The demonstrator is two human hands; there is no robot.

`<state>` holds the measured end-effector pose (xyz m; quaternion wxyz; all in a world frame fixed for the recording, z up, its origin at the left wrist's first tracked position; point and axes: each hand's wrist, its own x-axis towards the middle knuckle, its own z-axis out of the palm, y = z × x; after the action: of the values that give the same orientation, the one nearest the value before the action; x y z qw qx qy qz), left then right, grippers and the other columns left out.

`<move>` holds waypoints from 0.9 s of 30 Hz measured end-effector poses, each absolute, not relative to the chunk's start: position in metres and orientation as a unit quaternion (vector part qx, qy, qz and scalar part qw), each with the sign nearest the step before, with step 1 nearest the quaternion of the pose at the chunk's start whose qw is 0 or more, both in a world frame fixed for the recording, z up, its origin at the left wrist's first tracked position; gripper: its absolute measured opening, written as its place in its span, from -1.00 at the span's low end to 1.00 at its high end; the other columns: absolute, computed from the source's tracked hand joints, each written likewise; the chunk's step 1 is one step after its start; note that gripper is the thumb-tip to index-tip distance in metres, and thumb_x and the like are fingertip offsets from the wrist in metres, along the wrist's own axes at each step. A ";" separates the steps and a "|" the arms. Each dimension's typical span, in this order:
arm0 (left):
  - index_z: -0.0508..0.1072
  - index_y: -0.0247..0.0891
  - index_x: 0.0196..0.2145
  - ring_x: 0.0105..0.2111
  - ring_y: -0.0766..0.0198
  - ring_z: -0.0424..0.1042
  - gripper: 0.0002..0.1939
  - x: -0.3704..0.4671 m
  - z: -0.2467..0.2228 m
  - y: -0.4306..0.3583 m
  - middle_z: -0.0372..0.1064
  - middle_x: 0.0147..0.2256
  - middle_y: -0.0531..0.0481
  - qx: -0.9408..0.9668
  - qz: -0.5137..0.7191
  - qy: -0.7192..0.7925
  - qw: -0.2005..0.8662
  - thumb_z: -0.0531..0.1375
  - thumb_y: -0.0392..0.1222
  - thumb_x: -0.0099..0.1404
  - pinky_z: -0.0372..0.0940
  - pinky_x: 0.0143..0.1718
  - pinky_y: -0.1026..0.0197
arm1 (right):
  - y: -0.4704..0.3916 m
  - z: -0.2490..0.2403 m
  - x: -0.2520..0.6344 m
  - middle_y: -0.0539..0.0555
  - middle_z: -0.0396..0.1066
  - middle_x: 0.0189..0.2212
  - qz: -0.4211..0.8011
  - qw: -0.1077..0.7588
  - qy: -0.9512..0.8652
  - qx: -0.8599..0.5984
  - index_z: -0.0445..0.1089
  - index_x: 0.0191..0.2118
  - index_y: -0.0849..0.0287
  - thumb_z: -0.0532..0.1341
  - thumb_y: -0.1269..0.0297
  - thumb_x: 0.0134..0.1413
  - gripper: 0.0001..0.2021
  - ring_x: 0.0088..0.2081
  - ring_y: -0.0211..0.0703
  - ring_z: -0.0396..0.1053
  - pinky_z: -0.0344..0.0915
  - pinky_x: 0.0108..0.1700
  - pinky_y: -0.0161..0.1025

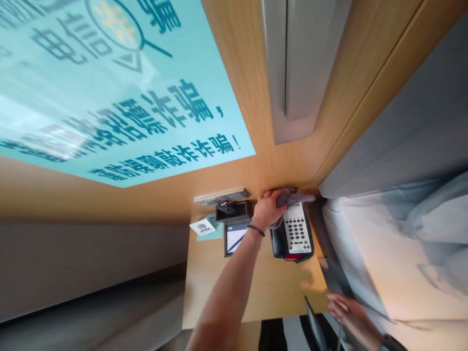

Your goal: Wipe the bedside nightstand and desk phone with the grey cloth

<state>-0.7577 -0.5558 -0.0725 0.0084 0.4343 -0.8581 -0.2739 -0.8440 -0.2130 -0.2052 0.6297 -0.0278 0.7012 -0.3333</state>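
Cloth (pixel 292 196) bunched in the left hand (pixel 268 210) wipes behind the telephone (pixel 295 233) at frame centre; nearer tabletop (pixel 270 287) looks untouched. Right hand (pixel 345 312) loosely spread, lower right.

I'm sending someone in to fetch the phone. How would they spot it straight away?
Look at the wooden bedside table beside the bed. The telephone sits at its far right corner, under the left hand holding a grey cloth. It alone has a white keypad face.
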 end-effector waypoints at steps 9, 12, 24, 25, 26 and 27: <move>0.24 -0.10 0.21 0.24 -0.37 -0.14 -0.48 -0.694 -0.160 -0.413 -0.06 0.29 -0.13 0.323 -0.232 -0.910 -0.120 -0.01 -0.22 0.31 0.13 0.05 -0.37 | -0.297 -0.212 -0.805 0.23 0.47 -0.14 -0.459 0.645 0.607 0.074 0.32 -0.18 0.18 0.32 0.07 -0.39 -0.47 -0.03 0.08 0.42 0.34 0.03 -0.10; 0.32 -0.05 0.15 0.21 -0.32 -0.01 -0.49 -0.639 -0.176 -0.380 -0.04 0.30 -0.08 0.328 -0.313 -0.873 -0.181 0.10 -0.15 0.23 0.17 0.08 -0.29 | -0.314 -0.217 -0.808 0.16 0.49 -0.33 -0.475 0.619 0.619 0.095 0.34 -0.33 0.21 0.28 0.27 -0.39 -0.66 -0.08 0.07 0.43 0.35 0.02 -0.12; 0.24 0.12 0.20 0.30 -0.35 -0.18 -0.23 -0.501 -0.159 -0.402 -0.07 0.34 0.00 0.402 -0.299 -0.841 -0.204 0.31 0.15 0.02 -0.30 0.25 -0.41 | -0.323 -0.226 -0.813 0.29 0.49 -0.33 -0.496 0.578 0.638 0.112 0.43 -0.40 0.31 0.17 0.33 -0.17 -0.82 -0.09 0.09 0.44 0.36 0.10 -0.12; 0.24 0.13 0.20 0.28 -0.31 -0.11 -0.23 -0.504 -0.155 -0.412 -0.03 0.32 0.00 0.400 -0.291 -0.850 -0.179 0.30 0.16 0.03 -0.27 0.25 -0.39 | -0.323 -0.227 -0.814 0.27 0.50 -0.33 -0.493 0.578 0.642 0.109 0.43 -0.42 0.30 0.16 0.33 -0.18 -0.83 -0.09 0.09 0.45 0.37 0.10 -0.12; 0.24 0.11 0.20 0.25 -0.23 -0.01 -0.29 -0.509 -0.152 -0.425 0.03 0.29 -0.02 0.408 -0.276 -0.856 -0.157 0.27 0.13 0.10 -0.18 0.25 -0.32 | -0.323 -0.227 -0.815 0.26 0.51 -0.34 -0.488 0.577 0.646 0.105 0.43 -0.43 0.28 0.16 0.33 -0.19 -0.84 -0.09 0.09 0.45 0.37 0.10 -0.13; 0.26 0.05 0.20 0.19 -0.13 0.12 -0.38 -0.515 -0.150 -0.440 0.13 0.24 -0.06 0.425 -0.257 -0.857 -0.140 0.22 0.05 0.18 -0.04 0.23 -0.22 | -0.323 -0.228 -0.815 0.24 0.51 -0.36 -0.483 0.575 0.653 0.101 0.43 -0.45 0.26 0.17 0.33 -0.21 -0.85 -0.10 0.09 0.45 0.38 0.09 -0.13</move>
<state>-0.5153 -0.4398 -0.1504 -0.1400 0.4249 -0.8567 -0.2567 -0.8152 -0.3228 -0.2282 0.5750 0.1009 0.6529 -0.4826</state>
